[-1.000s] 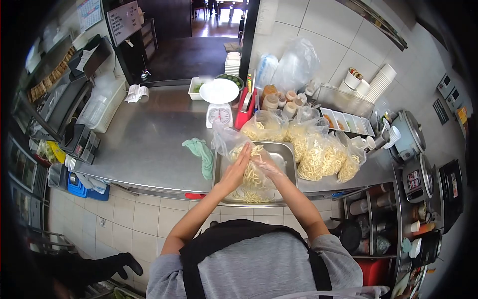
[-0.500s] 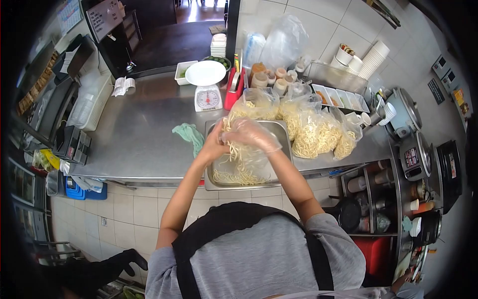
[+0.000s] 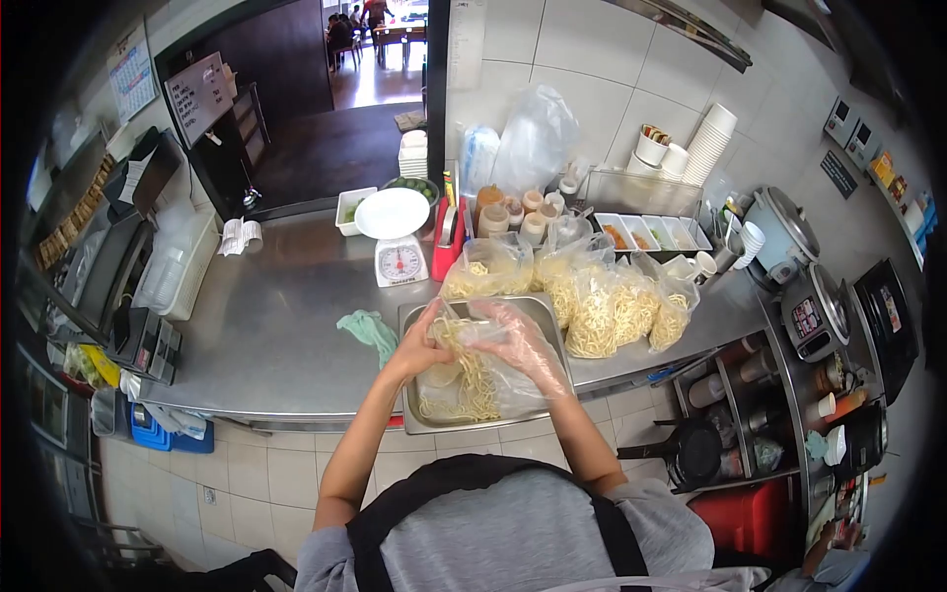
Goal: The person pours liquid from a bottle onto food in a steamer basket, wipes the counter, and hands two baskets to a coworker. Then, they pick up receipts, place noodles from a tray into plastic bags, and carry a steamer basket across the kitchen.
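Note:
My bare left hand [image 3: 418, 347] grips a clear plastic bag with pale noodles [image 3: 473, 380] inside, over a metal tray [image 3: 560, 345]. Close to its right is my right hand [image 3: 518, 345], in a clear plastic glove, its fingers apart at the bag's mouth. More noodles lie low in the tray, partly seen through the plastic. Filled noodle bags [image 3: 592, 321] stand behind and right of the tray. A green cloth [image 3: 370, 333] lies to the left of it.
A scale [image 3: 401, 261] with a white plate [image 3: 392, 213] stands behind the tray, beside a red tape dispenser [image 3: 449, 237]. Sauce bottles and a topping container [image 3: 651, 234] line the back. Cookers [image 3: 817, 314] stand at the right. People are visible far beyond the doorway.
The head view has shifted, so the counter appears lower. My right hand's fingers have spread, and the noodles that hung between my hands sit lower in the bag.

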`<state>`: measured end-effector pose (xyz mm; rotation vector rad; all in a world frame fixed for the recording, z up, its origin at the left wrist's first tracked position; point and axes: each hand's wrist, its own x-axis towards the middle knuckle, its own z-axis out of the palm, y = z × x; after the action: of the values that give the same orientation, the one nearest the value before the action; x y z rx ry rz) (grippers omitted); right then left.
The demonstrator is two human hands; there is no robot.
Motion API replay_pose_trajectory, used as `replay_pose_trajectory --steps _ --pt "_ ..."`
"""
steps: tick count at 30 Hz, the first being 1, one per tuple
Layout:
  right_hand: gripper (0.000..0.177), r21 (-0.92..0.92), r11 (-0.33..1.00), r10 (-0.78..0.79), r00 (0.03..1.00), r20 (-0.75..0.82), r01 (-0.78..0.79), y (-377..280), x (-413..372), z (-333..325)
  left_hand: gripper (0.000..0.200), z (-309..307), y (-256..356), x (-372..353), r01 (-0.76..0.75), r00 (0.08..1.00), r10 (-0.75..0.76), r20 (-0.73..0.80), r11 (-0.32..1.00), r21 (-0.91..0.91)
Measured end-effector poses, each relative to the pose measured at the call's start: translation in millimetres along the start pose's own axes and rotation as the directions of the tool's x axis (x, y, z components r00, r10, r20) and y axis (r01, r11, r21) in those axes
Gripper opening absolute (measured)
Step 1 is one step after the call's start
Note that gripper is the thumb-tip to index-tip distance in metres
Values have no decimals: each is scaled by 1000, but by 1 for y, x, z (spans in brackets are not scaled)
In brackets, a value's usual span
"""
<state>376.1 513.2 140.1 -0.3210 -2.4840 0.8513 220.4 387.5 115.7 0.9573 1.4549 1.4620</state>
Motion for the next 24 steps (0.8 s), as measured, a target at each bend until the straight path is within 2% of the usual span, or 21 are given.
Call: replay_pose_trajectory --steps 2,3,6,7,10,11,13,14,15,16,19,21,23,24 --pt "105 113 993 -10 996 -87 20 18 -13 22 99 1 3 0 -21 1000 21 -4 1000 -11" --pt "122 242 970 25 1000 8 -26 32 -16 43 99 1 5 1 -23 1000 23 6 1000 -9" --pt "113 631 766 149 989 9 -121 45 -17 84 99 -4 13 1 -24 1000 24 4 1000 2" --pt "99 379 912 172 985 -10 -156 56 -15 90 99 -6 13 1 -21 1000 21 -3 1000 4" --pt "78 387 869 316 948 49 -309 45 -4 70 97 -23 3 4 9 999 -4 -44 994 109" --pt "72 530 797 307 950 56 -288 41 -1 64 95 -30 -7 7 -43 997 55 -53 977 207" --pt "60 771 597 290 956 50 -221 31 9 50 96 -25 5 1 16 1000 -19 21 988 152" --pt "61 590 792 158 986 49 -156 22 17 40 97 -21 9 0 45 997 -52 58 991 124" --pt "62 374 926 26 996 85 -57 11 26 29 96 -18 9 1 21 997 -24 72 999 45" --pt "63 143 987 -93 984 153 71 1 33 18 96 -17 12 1 41 997 -43 67 999 36" --pt "65 30 961 -276 959 65 274 -21 49 -20 96 -17 45 -4 56 997 -59 45 997 55" --pt "62 82 965 -235 962 -140 248 -8 48 -2 94 -24 52 0 38 998 -38 56 999 14" --pt "56 101 975 -174 960 -220 200 5 42 22 93 -25 65 -4 -16 999 17 42 1000 -20" --pt "52 90 983 -142 970 -199 162 8 36 34 92 -22 79 -9 -61 998 62 20 998 -33"
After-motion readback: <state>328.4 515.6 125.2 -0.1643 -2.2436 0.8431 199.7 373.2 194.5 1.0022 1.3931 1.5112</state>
